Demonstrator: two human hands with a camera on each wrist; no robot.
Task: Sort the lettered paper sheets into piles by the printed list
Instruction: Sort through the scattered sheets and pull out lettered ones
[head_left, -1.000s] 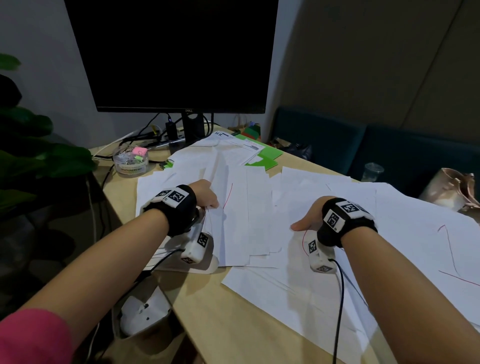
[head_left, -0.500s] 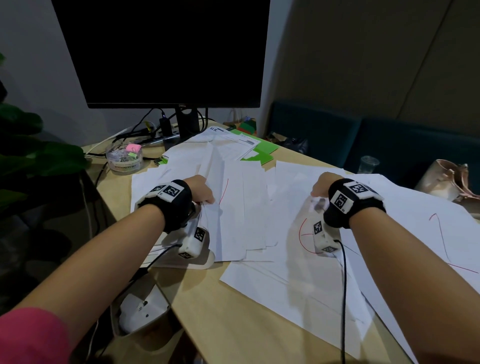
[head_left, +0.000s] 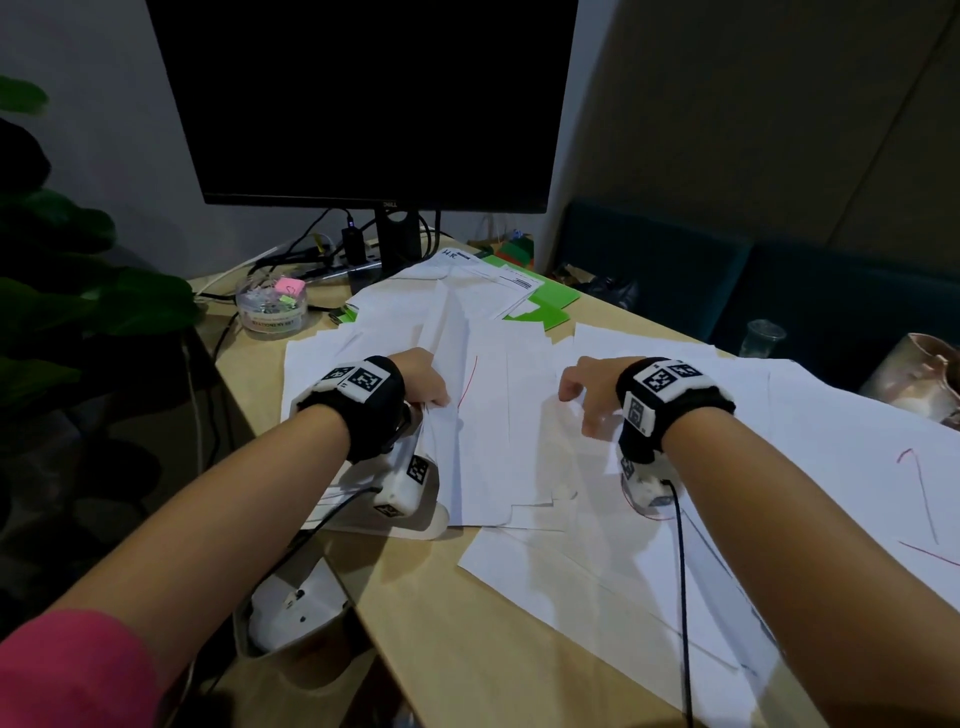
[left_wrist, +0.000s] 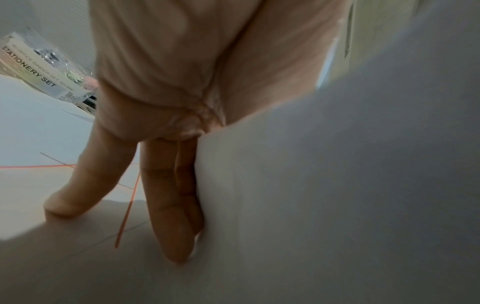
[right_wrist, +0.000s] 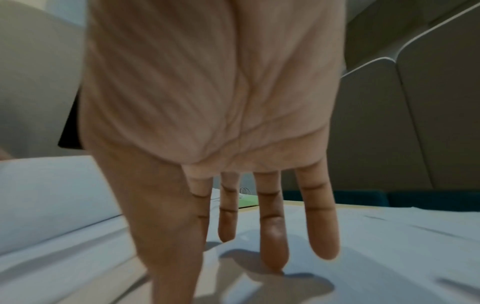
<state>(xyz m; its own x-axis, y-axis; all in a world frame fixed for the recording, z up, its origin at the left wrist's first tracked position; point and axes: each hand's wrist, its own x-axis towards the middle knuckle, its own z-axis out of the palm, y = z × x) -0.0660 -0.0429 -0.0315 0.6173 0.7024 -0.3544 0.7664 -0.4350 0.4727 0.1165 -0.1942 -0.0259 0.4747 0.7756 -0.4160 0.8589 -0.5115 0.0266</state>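
On the worktop (head_left: 467, 649), a fanned stack of sheets (head_left: 483, 441) is gripped at its left edge by the left hand (head_left: 423, 382), while the right hand (head_left: 592, 387), fingers spread and empty, is judged about to take the next sheet.

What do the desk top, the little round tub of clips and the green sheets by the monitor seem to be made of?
Desk top: looks like pale wood or wood-look laminate, matte, with faint grain; which one is unclear.
Round tub: clear plastic, probably, glossy; the clips show through its wall.
Green sheets: seemingly card or paper, flat, matte, with cleanly cut edges.
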